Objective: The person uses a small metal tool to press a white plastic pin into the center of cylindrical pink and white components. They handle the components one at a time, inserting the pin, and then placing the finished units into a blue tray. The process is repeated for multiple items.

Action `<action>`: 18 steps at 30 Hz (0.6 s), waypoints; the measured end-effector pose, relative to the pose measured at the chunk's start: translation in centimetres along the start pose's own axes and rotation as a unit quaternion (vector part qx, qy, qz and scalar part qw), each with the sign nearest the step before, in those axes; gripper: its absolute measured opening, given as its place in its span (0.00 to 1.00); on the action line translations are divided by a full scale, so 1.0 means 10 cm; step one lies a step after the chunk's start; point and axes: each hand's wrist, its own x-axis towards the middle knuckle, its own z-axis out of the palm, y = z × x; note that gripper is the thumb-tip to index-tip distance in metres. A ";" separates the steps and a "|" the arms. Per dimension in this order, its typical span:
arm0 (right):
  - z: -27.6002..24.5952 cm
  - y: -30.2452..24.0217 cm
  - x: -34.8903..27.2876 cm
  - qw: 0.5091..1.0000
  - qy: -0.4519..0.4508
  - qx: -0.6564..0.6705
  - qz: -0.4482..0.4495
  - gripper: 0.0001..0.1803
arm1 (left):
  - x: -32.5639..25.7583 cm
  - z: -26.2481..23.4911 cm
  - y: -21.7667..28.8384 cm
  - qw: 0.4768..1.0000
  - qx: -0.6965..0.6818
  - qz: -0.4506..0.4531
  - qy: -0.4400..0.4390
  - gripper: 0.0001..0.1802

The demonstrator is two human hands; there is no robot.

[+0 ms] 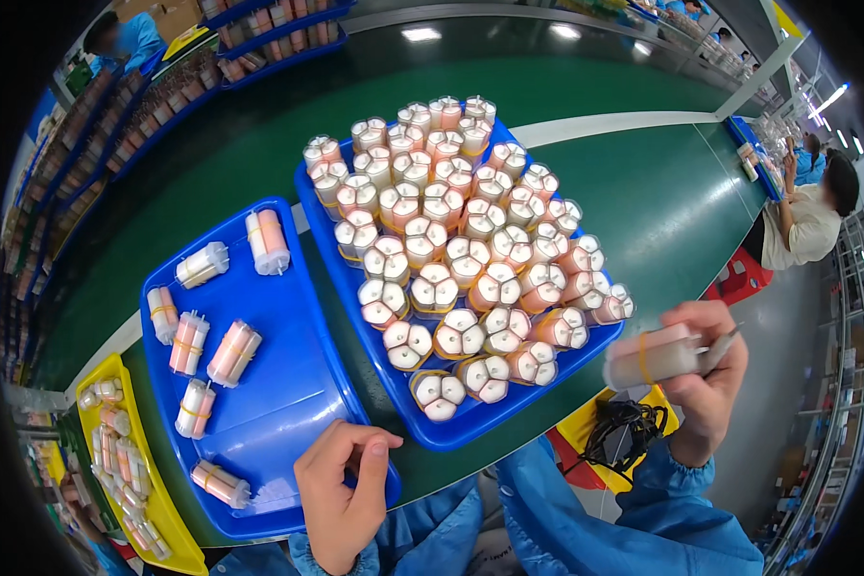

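Observation:
My right hand (710, 370) is raised right of the big blue tray (432, 437), closed on a banded bundle of pink and white cylinders (655, 359). A thin grey pointed piece (720, 351) also shows between its fingers; its kind is unclear. My left hand (344, 490) is over the near right corner of the smaller blue tray (259, 518), fingers bent, thumb apart, holding nothing. Similar bundles (233, 353) lie scattered on their sides in that tray. The big tray is packed with upright bundles (459, 332), their white three-part ends facing up.
Further left, a yellow tray (176, 538) carries more bundles. Coiled black cables (624, 432) lie on a yellow surface beneath my right hand. Stacked blue trays (163, 120) line the green table's (586, 86) far left. A person (806, 226) works at the right.

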 end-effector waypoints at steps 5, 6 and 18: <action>-0.13 0.23 -0.12 0.977 -0.108 -0.183 -0.031 0.31 | 0.00 0.00 0.01 1.000 0.017 -0.010 0.002 0.14; -0.14 0.27 -0.13 0.971 -0.090 -0.211 -0.062 0.31 | 0.01 0.01 0.01 1.000 0.017 -0.012 0.002 0.14; -0.27 0.10 -0.10 0.940 -0.079 -0.322 -0.081 0.27 | 0.01 0.03 -0.01 0.999 0.031 -0.009 0.002 0.14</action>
